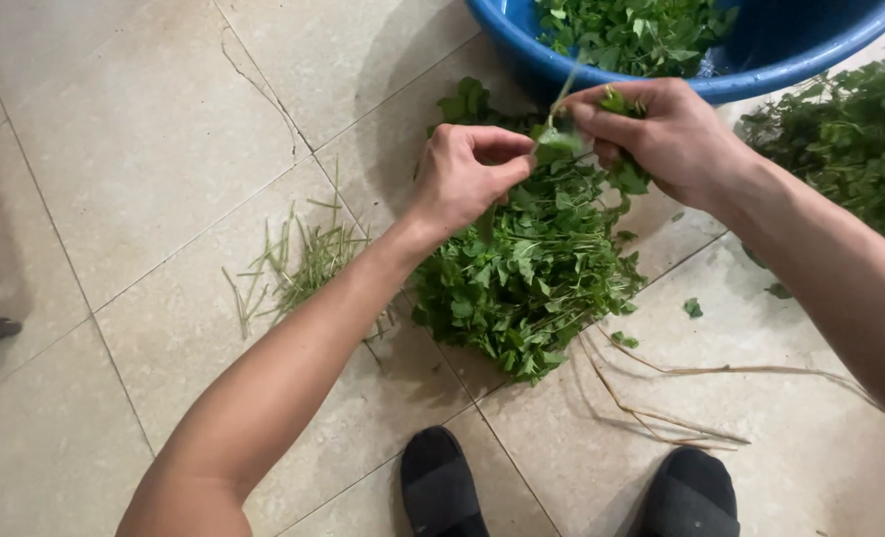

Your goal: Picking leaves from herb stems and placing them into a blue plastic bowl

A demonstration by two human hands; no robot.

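Note:
My left hand and my right hand meet above a heap of green leafy herbs on the tiled floor. Both pinch the same leafy sprig, whose thin stem rises toward the blue basin. The right hand also has a few leaves tucked under its fingers. The basin at the top holds picked green leaves.
A scatter of bare stripped stems lies left of the heap. Long pale roots or stalks trail at lower right. Another pile of greens sits at the right edge. My two black-socked feet are at the bottom.

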